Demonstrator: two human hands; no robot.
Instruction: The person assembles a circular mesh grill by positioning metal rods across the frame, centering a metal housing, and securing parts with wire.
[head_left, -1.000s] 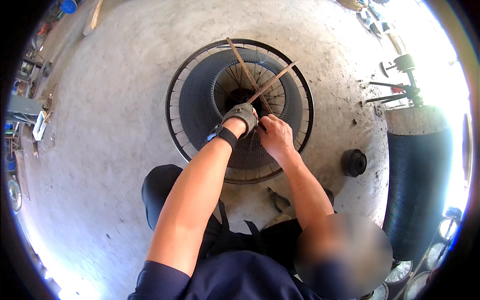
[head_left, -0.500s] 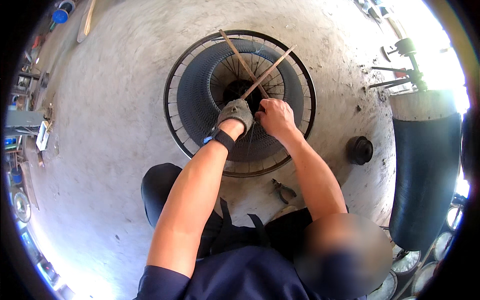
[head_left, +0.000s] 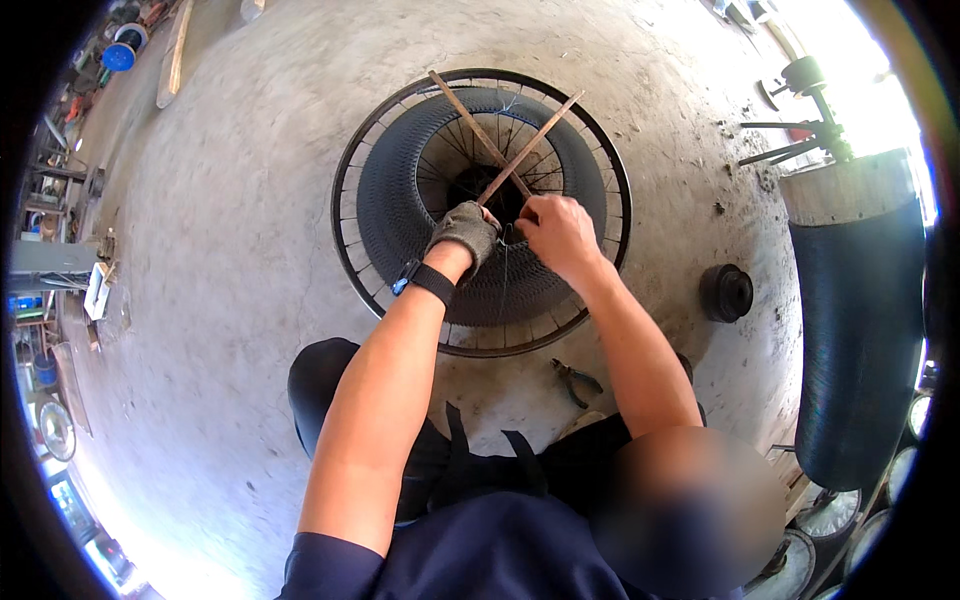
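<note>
A person works with both arms reaching forward over a dark mesh coil [head_left: 385,185] that lies flat on a spoked wheel [head_left: 335,200] above a concrete floor [head_left: 225,250]. The left hand [head_left: 465,232], in a grey glove with its wrist circled by a dark watch band [head_left: 432,284], comes in along a forearm slanting up and to the right, knuckles up over the coil's near inner edge. Its fingers are curled, but whether they grip anything cannot be told. The bare right hand [head_left: 560,232] meets it from the other side, forearm slanting up and to the left, the back of the hand turned upward. Its fingers are bent inward, their tips close to the left hand; what they pinch, if anything, is hidden. Two wooden sticks cross in an X over the coil's round opening, which faces up. One stick [head_left: 462,110] runs from the wheel's far left edge down toward the right hand; the other [head_left: 545,131] has its long axis from the far right down to the left hand. A thin wire [head_left: 506,265] shows below the hands, against the coil. Pliers [head_left: 577,382] lie near the wheel's close edge, and a black round part [head_left: 727,293] sits to the right.
</note>
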